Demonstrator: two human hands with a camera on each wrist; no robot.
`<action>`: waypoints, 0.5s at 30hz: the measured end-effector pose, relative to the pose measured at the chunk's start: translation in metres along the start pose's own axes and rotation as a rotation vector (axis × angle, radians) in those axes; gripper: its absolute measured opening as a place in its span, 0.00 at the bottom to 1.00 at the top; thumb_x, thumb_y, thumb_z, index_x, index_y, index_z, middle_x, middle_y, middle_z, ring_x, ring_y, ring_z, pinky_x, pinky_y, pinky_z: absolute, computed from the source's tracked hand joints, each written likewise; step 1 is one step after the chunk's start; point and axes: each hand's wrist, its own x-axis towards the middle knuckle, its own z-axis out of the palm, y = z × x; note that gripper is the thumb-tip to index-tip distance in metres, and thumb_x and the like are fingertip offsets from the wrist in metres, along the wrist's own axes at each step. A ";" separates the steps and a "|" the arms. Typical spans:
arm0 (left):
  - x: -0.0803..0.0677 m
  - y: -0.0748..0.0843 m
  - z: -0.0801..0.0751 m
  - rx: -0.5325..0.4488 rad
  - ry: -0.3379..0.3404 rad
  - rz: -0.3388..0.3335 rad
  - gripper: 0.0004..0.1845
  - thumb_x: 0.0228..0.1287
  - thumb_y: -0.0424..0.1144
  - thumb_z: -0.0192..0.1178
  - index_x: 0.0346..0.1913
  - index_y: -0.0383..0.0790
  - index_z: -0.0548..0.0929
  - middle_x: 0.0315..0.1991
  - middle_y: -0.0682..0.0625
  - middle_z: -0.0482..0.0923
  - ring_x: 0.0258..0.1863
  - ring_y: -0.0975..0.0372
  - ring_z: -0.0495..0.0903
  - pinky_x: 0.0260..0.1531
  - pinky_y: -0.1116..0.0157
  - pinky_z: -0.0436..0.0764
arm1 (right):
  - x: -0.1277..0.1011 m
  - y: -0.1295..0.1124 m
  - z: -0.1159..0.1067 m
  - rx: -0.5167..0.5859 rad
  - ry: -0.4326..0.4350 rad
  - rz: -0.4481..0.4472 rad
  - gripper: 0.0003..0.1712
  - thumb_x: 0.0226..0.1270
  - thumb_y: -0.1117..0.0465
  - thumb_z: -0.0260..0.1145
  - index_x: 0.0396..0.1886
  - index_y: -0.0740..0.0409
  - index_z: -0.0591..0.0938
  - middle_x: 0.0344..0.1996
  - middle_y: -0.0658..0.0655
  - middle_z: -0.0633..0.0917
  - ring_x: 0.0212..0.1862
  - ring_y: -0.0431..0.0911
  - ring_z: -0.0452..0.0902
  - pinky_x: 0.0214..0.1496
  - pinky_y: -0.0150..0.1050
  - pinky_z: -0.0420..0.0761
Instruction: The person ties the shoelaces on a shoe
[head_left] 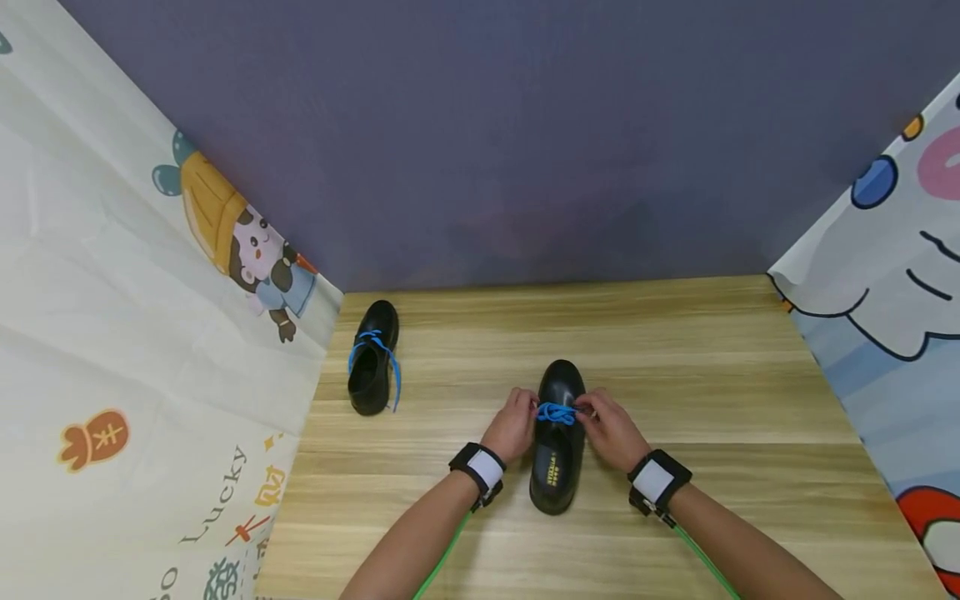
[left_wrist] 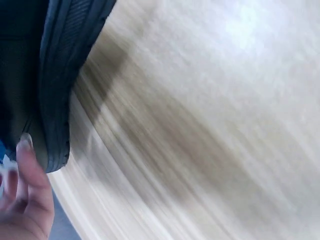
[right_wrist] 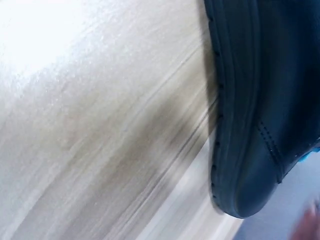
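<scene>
A black leather shoe (head_left: 561, 382) stands upright on the wooden surface, toe pointing away from me. Its blue shoelace (head_left: 557, 413) is bunched in loops across the top. At the shoe's left side, my left hand (head_left: 513, 427) pinches the lace with its fingertips. My right hand (head_left: 615, 433) pinches the lace from the opposite side. In the left wrist view, the thumb (left_wrist: 31, 165) lies beside the shoe's sole edge (left_wrist: 57, 100). The right wrist view catches the shoe's side (right_wrist: 250, 150) and only a blurred bit of hand (right_wrist: 307, 225).
Another black shoe (head_left: 381, 318) with a loose blue lace (head_left: 395, 371) stands at the far left of the wooden surface (head_left: 675, 358). A dark grey panel (head_left: 525, 167) rises behind. Printed white cloths hang at the left (head_left: 150, 333) and right (head_left: 840, 267).
</scene>
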 end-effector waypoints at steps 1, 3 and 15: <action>-0.001 0.000 0.000 -0.005 0.024 -0.006 0.08 0.72 0.27 0.55 0.50 0.34 0.74 0.45 0.44 0.71 0.41 0.56 0.82 0.41 0.65 0.83 | 0.000 -0.001 0.000 -0.009 0.007 -0.014 0.14 0.58 0.76 0.71 0.42 0.62 0.80 0.37 0.55 0.78 0.41 0.48 0.74 0.43 0.42 0.75; -0.002 -0.001 0.001 -0.019 0.072 0.004 0.07 0.71 0.27 0.56 0.48 0.35 0.75 0.45 0.45 0.70 0.41 0.57 0.82 0.41 0.65 0.82 | 0.001 -0.003 0.001 -0.035 0.017 -0.056 0.15 0.55 0.73 0.74 0.41 0.61 0.81 0.39 0.55 0.77 0.43 0.51 0.71 0.45 0.44 0.72; -0.004 -0.004 -0.002 -0.140 -0.077 0.060 0.03 0.74 0.35 0.59 0.40 0.39 0.78 0.41 0.50 0.69 0.39 0.63 0.76 0.43 0.70 0.78 | -0.004 -0.010 0.011 -0.016 -0.028 -0.098 0.13 0.53 0.72 0.77 0.31 0.58 0.81 0.35 0.51 0.75 0.39 0.44 0.72 0.40 0.37 0.74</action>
